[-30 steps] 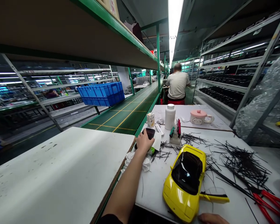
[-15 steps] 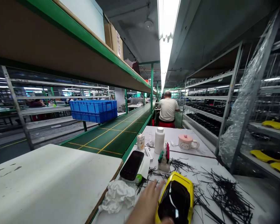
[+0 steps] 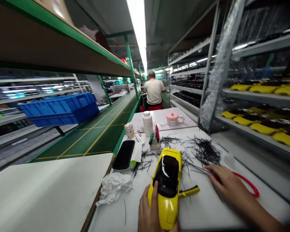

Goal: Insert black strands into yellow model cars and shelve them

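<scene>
My left hand (image 3: 148, 209) grips a yellow toy sports car (image 3: 166, 187) at the bottom of the view, with the thumb on the car's side near its dark window. A yellow-and-black door piece (image 3: 188, 191) sticks out from the car's right side. My right hand (image 3: 228, 187) lies over red-handled pliers (image 3: 246, 183), next to a heap of short black wire pieces (image 3: 206, 151). Most of the pliers are hidden beneath that hand. A black phone (image 3: 123, 154) and crumpled white tissue (image 3: 114, 187) lie left of the car on the white workbench (image 3: 203, 212).
A white bottle (image 3: 147, 124), a pink-lidded mug (image 3: 173, 118) and a small red-and-green tool holder (image 3: 154, 141) stand farther along the bench. Yellow car bodies fill shelves (image 3: 261, 122) on the right. A green conveyor (image 3: 103, 135) and blue crate (image 3: 60, 109) run left; a co-worker (image 3: 154, 91) sits ahead.
My left hand has left the phone and now holds the car, which points toward me. My right hand has moved onto the pliers. The view has swung left.
</scene>
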`<state>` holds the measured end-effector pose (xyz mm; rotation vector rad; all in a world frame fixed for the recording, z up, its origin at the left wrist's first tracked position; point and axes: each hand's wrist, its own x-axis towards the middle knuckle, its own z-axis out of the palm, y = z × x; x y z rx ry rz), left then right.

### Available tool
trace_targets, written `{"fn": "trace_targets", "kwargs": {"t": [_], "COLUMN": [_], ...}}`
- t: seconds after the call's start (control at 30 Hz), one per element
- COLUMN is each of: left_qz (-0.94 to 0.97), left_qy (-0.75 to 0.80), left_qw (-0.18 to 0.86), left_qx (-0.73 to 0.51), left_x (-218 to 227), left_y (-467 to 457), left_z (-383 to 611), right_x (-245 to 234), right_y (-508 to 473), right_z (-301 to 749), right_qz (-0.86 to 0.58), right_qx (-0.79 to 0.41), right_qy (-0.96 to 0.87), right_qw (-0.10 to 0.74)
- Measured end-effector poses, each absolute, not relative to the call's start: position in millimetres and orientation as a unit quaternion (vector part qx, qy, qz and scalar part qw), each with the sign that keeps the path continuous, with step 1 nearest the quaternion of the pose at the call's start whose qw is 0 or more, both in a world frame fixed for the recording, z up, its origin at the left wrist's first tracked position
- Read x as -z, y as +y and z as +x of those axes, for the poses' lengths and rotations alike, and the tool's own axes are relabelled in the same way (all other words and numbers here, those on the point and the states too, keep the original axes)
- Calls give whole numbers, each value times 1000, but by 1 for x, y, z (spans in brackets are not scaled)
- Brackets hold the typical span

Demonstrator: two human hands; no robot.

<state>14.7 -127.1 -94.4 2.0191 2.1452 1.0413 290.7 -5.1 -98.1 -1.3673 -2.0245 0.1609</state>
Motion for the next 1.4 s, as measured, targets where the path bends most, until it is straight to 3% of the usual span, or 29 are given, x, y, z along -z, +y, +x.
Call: {"fn": "trace_targets", "kwargs": {"t": [0.33,0.47,0.57,0.67,0.93,1.2,1.4], "left_qz": [671,638,609,571,560,584,599], "left_qy": [627,630,633,639,623,611,602], "left_qw": [80,62,70,79,92,59,55], "left_qx": [-387,-439,-472,-510,-538,-532,-525], "left_x": [46,31,32,36,36,44,52], "left_y": [-141,-146,-144,-141,-136,-134,-138], "left_z": [-16,-10,-2,2,9,12,4], "right_x": [74,43,24,17,24,14,12], "right_y": [-1,-9,-23,-33,-24,-25,-27], "right_z": [290,287,271,249,231,222,218], "right_qz": [-544,-579,-490,-393,-327,-327,-333], "right_qx": [-22,-103,-268,-334,-336,-257,-243], "right_qy": [-811,-747,-717,-735,-792,-844,-844], "right_qw": [214,310,417,440,391,339,342]}}
